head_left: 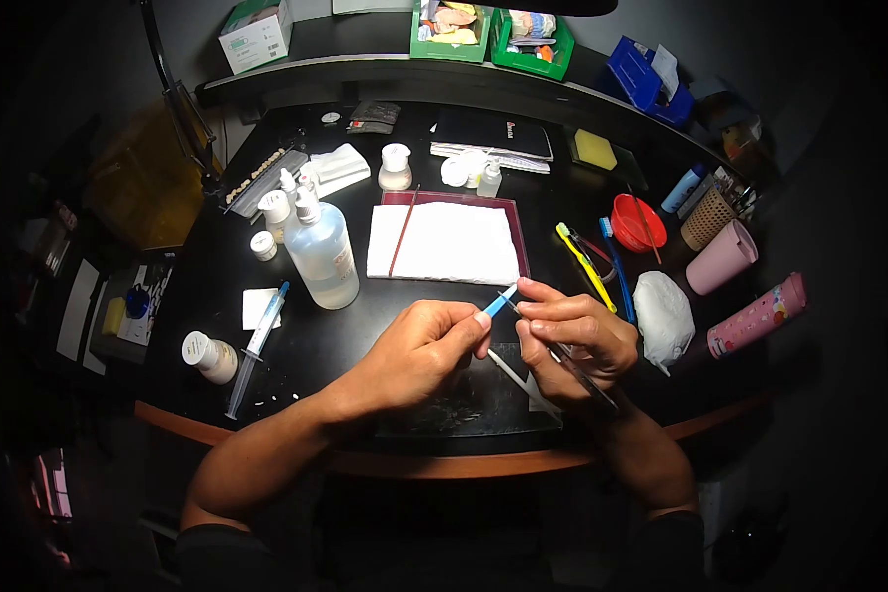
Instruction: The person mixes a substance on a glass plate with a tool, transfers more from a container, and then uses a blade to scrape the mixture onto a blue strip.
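Observation:
Between the thumb and fingers of my left hand (pixel 429 345) is a small blue tapered piece (pixel 495 305) with a pale tip. My right hand (pixel 582 340) pinches a slim dark-handled tool (pixel 584 375), whose thin end is right at the blue piece. I cannot tell what kind of tool it is. Both hands are close together over the front of the black desk. Below them a thin whitish stick (pixel 508 370) slants down to the right. Just beyond my hands, a white paper pad (pixel 454 247) lies on a dark red tray (pixel 521 232), with a red-handled brush (pixel 403 237) across it.
Left of my hands are a clear pump bottle (pixel 326 261), a syringe (pixel 258 350) and a white-capped jar (pixel 210 355). To the right lie a yellow toothbrush (pixel 584 264), a blue toothbrush (pixel 617 266), a white lump (pixel 663 316) and a red bowl (pixel 629 219).

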Available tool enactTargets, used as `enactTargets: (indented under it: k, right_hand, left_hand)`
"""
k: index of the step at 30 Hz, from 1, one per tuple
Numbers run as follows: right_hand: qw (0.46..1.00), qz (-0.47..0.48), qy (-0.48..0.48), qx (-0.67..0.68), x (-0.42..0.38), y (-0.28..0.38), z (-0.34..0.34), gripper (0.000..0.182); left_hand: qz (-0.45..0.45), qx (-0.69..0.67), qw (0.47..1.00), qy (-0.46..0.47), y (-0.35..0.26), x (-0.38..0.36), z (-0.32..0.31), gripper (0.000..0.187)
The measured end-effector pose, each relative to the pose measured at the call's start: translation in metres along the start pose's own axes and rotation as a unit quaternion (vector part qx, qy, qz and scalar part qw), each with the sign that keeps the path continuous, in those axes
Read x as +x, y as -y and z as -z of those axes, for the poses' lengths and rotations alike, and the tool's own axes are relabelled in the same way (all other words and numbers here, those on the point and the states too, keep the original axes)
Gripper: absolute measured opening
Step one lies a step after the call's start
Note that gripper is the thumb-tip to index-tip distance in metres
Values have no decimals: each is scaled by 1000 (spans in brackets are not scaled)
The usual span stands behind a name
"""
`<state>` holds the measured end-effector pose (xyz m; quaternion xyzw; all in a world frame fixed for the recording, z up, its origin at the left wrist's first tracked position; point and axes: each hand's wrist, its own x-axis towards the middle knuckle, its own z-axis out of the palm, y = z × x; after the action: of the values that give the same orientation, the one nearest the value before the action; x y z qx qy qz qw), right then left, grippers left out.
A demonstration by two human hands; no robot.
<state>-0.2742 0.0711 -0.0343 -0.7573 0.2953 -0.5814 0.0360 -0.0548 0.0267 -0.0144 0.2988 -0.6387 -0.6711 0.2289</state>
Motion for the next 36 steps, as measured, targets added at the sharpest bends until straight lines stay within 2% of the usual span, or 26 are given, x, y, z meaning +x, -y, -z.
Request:
enactTargets:
  k: [3,6,10,15,18,24,32,36]
  right_hand:
    - [999,-8,-43,-18,0,-8,2,19]
    - [999,8,-45,7,0,-1,2,19]
    - [1000,13,-14,-15,0,-4,0,19]
    - [998,-10,-61,-25,0,-6,5,19]
    - [998,-1,-53,-16,1,-1,2,19]
    - [998,6,-66,-2,1,-1,2,20]
    - [1000,12,2,-19,2,1,-1,19]
    - [999,-33,-36,-20,0,-5,2,16]
  left_hand:
    - [-13,23,1000,-5,6,4,1,41]
    - [-31,46,998,-6,1,1,0,41]
    - [-19,1,1000,10,3,1,2,40]
    - [-3,-50,998,40,4,3,3,38]
    - [-19,-86,996,-33,7,2,-4,37]
    - [-106,117,981,-111,11,4,-5,29]
    - [-94,108,986,-89,9,2,-4,23]
    - [-58,98,991,-74,6,2,0,25]
